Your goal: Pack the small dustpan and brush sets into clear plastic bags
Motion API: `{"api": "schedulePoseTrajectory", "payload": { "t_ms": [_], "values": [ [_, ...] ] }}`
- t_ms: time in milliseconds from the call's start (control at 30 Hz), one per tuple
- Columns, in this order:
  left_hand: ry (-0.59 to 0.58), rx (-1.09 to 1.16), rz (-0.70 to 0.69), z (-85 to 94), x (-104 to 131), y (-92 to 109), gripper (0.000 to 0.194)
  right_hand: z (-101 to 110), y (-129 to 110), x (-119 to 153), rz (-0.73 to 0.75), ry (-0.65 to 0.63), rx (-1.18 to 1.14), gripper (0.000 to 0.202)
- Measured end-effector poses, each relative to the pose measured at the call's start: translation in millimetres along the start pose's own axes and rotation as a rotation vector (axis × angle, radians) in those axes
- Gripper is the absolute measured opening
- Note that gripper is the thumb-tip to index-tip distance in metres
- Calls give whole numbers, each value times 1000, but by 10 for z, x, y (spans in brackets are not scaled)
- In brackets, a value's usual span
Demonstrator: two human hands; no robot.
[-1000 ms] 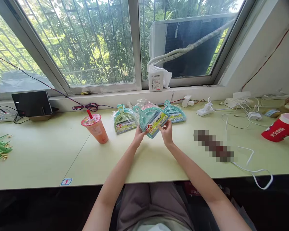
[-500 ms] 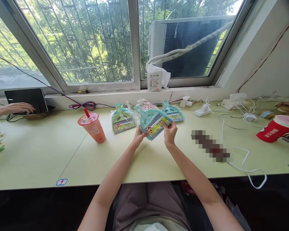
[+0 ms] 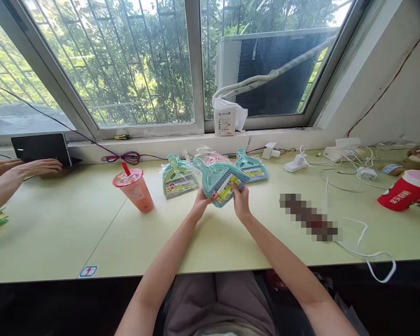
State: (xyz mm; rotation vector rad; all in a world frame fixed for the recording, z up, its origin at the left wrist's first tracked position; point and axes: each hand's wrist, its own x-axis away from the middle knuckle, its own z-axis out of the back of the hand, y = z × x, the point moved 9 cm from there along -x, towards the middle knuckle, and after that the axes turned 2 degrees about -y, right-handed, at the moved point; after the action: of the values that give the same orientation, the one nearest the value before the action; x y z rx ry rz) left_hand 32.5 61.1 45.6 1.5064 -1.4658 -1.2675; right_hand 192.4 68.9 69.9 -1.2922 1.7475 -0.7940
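Note:
A teal mini dustpan and brush set [image 3: 217,179] with a yellow label is held up over the table, its handle pointing to the upper left. My left hand [image 3: 200,205] is closed on its lower left edge. On the right side, my right hand [image 3: 241,200] grips it with the thumb over the label. Behind it on the table lie a green dustpan set [image 3: 178,177] in clear wrap to the left and another teal dustpan set [image 3: 251,164] to the right. A pink wrapped set [image 3: 215,157] is partly hidden behind the held one.
An orange drink cup [image 3: 135,190] with a red straw stands left. Another person's hands [image 3: 44,165] are at a black tablet [image 3: 40,148]. To the right are a power strip [image 3: 296,162], white cables [image 3: 371,254], a blurred patch [image 3: 308,217] and a red cup [image 3: 404,192].
My right hand has shifted slightly left along the dustpan set, its thumb further onto the label. The other person's second hand has come into view at the tablet.

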Motion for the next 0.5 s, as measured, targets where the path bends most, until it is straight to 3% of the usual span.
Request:
{"api": "schedulePoseTrajectory", "payload": {
  "t_ms": [133,267,333,500],
  "values": [
    [27,5,40,31,-1,-36,65,-195,96,0,-143,-175,-93,47],
    [4,7,77,25,19,-41,74,-105,144,-36,-181,-98,-107,42],
    [-79,71,162,-67,60,-115,72,-44,176,-53,-200,-57,-125,39],
    [-416,281,395,-528,256,-362,54,113,179,-93,-196,74,-183,41]
  ]
}}
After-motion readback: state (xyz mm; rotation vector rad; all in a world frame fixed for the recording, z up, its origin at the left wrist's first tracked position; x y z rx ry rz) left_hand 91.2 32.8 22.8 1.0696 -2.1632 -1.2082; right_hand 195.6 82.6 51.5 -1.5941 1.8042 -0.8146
